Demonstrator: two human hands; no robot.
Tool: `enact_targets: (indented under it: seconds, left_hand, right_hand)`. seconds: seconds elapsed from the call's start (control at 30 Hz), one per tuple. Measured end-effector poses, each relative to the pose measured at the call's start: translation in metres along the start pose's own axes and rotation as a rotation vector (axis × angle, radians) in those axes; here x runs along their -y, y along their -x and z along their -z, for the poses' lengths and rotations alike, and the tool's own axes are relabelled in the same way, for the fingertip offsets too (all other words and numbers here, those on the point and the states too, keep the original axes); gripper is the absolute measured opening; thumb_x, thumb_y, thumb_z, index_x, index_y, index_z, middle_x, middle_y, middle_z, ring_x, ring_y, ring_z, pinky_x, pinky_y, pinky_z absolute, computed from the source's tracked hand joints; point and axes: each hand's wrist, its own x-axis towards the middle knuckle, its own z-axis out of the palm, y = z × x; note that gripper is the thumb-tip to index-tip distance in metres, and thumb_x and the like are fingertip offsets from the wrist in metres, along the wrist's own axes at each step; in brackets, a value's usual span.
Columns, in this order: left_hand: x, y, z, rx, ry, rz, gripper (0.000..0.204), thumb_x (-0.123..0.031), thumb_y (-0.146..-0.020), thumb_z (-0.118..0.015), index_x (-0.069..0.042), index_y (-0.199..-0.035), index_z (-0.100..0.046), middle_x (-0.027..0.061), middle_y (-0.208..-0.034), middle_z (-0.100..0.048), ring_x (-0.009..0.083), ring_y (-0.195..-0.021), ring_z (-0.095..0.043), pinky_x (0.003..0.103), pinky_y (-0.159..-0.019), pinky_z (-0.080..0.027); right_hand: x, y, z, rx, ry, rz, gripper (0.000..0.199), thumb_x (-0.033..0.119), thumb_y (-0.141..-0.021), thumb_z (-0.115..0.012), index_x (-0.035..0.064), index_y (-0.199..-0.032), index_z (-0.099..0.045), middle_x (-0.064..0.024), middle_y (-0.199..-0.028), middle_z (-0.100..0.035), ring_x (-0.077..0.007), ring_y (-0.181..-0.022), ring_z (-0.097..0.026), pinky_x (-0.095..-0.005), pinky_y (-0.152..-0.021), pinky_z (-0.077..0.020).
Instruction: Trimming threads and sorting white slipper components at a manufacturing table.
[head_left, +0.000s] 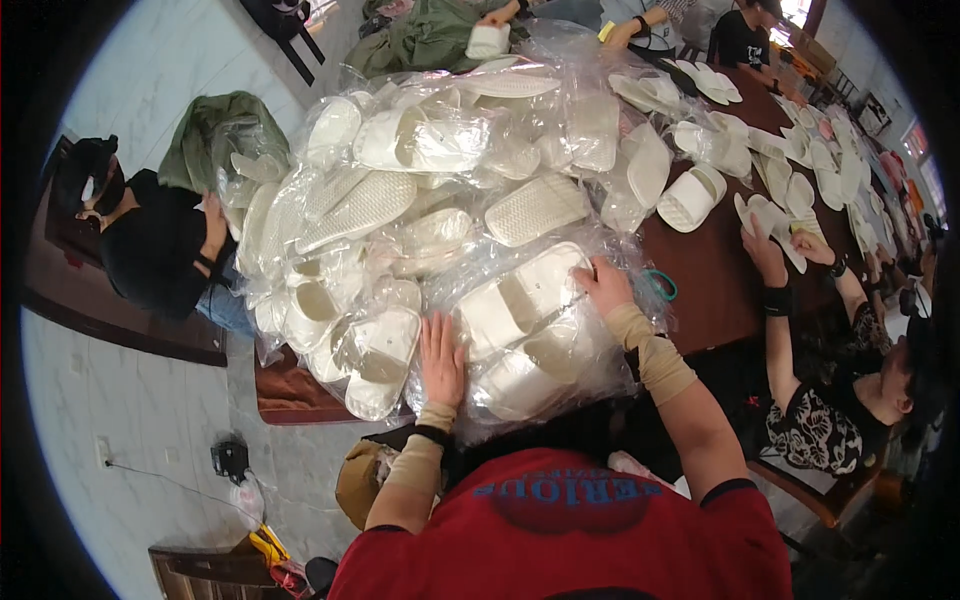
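Head view: heap of bagged white slippers [430,190] on a dark brown table [715,275].
Left hand [441,362] open, flat on the clear plastic bag [520,330] at the near table edge; right hand [604,285] curled, fingers pinching that bag's upper edge. Teal ring [662,283] just beside the right hand.

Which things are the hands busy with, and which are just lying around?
Being handled:
- left hand lies flat on the clear plastic bag of white slippers
- right hand presses on the same bag
- the heap of bagged white slippers behind it

Lying about:
- teal ring on the brown table
- green jacket
- loose slippers near other people
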Motion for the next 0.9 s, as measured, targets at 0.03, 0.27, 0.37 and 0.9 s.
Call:
enact_targets:
  seconds: [0.03,0.27,0.37,0.9]
  left_hand:
    - [0.002,-0.005,-0.004,0.015,-0.025,0.029,0.052,-0.014,-0.092,-0.048,-0.005,-0.141,-0.035,0.0171,-0.149,-0.028,0.0381,-0.139,-0.02,0.046,-0.114,-0.018]
    - [0.006,-0.009,-0.019,0.021,-0.221,0.044,0.055,-0.02,-0.091,-0.053,-0.01,-0.142,-0.035,0.0156,-0.15,-0.027,0.0374,-0.138,-0.023,0.045,-0.114,-0.02]
    - [0.008,-0.009,-0.018,0.011,-0.241,0.059,0.055,-0.017,-0.089,-0.054,-0.011,-0.141,-0.037,0.0145,-0.151,-0.027,0.0372,-0.138,-0.024,0.044,-0.113,-0.022]
    - [0.007,-0.008,-0.013,-0.009,-0.227,0.032,0.058,-0.015,-0.088,-0.055,-0.009,-0.142,-0.035,0.0153,-0.15,-0.027,0.0372,-0.138,-0.024,0.046,-0.112,-0.022]
  right_hand:
    - [-0.002,0.0,-0.001,0.016,-0.08,-0.016,0.042,0.042,-0.088,-0.059,0.0008,-0.094,-0.053,-0.026,-0.08,-0.062,-0.0456,-0.079,-0.059,-0.0507,-0.07,-0.0448]
    - [-0.034,-0.006,0.092,-0.247,0.034,0.023,0.04,0.04,-0.085,-0.064,0.002,-0.095,-0.053,-0.0256,-0.078,-0.06,-0.0453,-0.076,-0.059,-0.0487,-0.064,-0.0454]
    - [-0.044,-0.003,0.137,-0.353,-0.042,-0.049,0.039,0.036,-0.085,-0.065,-0.0005,-0.093,-0.053,-0.023,-0.076,-0.059,-0.0422,-0.074,-0.059,-0.0432,-0.066,-0.0452]
    - [0.019,-0.028,0.339,-0.841,0.208,0.118,0.041,0.035,-0.088,-0.064,-0.0037,-0.098,-0.058,-0.0126,-0.07,-0.057,-0.0203,-0.06,-0.053,-0.0334,-0.059,-0.0432]
